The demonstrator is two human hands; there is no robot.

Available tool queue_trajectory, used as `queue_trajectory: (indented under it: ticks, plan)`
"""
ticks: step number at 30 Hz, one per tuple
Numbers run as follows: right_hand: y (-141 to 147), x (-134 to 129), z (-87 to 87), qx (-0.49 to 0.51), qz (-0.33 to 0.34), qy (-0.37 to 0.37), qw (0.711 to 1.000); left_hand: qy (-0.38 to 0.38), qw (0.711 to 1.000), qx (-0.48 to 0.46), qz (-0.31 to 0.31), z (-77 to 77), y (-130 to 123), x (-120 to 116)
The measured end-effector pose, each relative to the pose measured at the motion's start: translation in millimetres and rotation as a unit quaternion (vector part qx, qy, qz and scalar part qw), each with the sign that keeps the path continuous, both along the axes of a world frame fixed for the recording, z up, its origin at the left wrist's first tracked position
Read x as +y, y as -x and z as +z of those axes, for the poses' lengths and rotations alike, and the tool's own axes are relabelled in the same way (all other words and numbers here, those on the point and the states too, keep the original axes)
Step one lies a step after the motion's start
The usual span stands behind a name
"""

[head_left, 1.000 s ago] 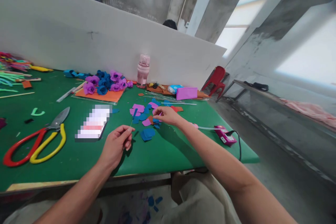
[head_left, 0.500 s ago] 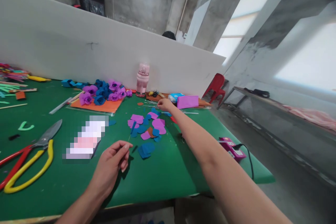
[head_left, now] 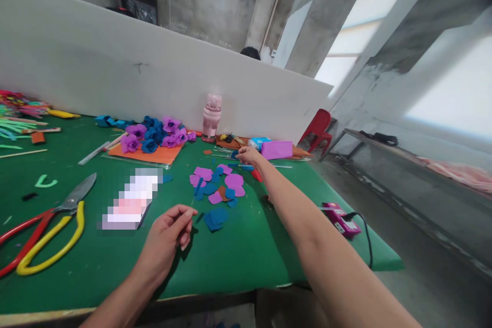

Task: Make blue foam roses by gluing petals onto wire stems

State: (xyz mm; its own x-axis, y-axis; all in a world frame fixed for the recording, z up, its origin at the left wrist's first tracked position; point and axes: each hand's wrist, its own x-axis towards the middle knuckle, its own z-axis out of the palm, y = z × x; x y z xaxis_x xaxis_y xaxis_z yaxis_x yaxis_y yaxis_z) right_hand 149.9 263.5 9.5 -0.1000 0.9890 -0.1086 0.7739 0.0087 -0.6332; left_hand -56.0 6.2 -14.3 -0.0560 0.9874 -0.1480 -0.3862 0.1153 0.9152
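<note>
Head view: right hand [head_left: 246,155] has moved off the paper pieces [head_left: 234,180] and now reaches toward the far edge of the tabletop [head_left: 230,261], beside the thin wires [head_left: 221,151] and just left of the folded purple paper [head_left: 277,149]. Its fingers are narrow, bunched together; a blue scrap [head_left: 234,154] shows right at the tips, wasn't visible there half a second ago. Can't tell if it's pinched or only touched.

Left hand [head_left: 172,228] stays low, toward the near edge. Fingers are pinched on a thin stem [head_left: 194,199], raised above the tabletop with a blue strip [head_left: 199,185] at its upper end. Hands are well apart, so the stem looks to be held by the left alone.

Paper pieces lie loose between the hands, purple, blue and a bit of brown; blue stack [head_left: 216,219] sits just right of the left hand. Rest: scissors [head_left: 75,197] and phone [head_left: 132,200] left of the left hand, flowers [head_left: 151,136] on an orange sheet [head_left: 159,156] near the far edge, pink bottle [head_left: 211,120] upright beyond.
</note>
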Motion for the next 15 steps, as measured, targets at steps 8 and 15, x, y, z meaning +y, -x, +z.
queue_trajectory:
  ticks: [8, 15]
  plan:
    - [-24.3, -16.2, 18.2, 0.117, -0.054, 0.001, 0.992, 0.002, 1.0, 0.002, -0.002, -0.2, 0.8, 0.3]
    - [-45.2, -18.6, 24.6, 0.135, -0.075, 0.005, 0.988, 0.002, 1.0, 0.002, -0.016, 0.5, 2.1, 0.1]
